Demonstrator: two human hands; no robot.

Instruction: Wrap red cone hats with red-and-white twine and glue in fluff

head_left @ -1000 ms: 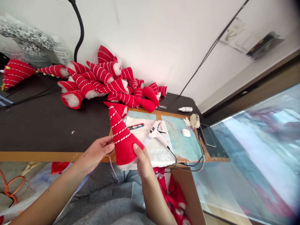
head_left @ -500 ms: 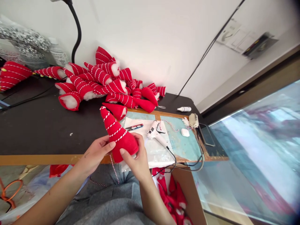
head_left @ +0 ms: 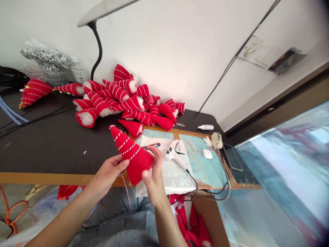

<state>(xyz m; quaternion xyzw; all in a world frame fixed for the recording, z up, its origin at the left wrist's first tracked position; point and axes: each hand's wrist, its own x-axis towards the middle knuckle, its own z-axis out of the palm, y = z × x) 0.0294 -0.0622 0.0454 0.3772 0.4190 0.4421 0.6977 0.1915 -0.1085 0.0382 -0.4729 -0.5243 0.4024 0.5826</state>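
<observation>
Between my hands, above the table's front edge, is a red felt cone hat (head_left: 138, 164) wound with red-and-white twisted cord near its tip; its wide end is plain. My left hand (head_left: 111, 170) pinches the cone's left side at the lowest turn of cord. From there the loose cord (head_left: 125, 192) hangs down over my lap. My right hand (head_left: 155, 178) grips the wide end, thumb on the near face and fingers behind. A white glue gun (head_left: 176, 156) lies on a white sheet (head_left: 164, 178) to the right, and small snips (head_left: 154, 145) lie partly behind my right hand.
A pile of stuffed red cones (head_left: 115, 96) lies against the wall, with a lamp (head_left: 97, 44) behind. To the right are a white tube (head_left: 205, 127), a white case (head_left: 207, 154) and a phone (head_left: 232, 157). A cardboard box (head_left: 213, 216) of red pieces stands below.
The cone has tipped slightly and its wide end shows flatter. My right thumb has shifted toward the rim. The camera view has shifted, so the table appears lower and further right.
</observation>
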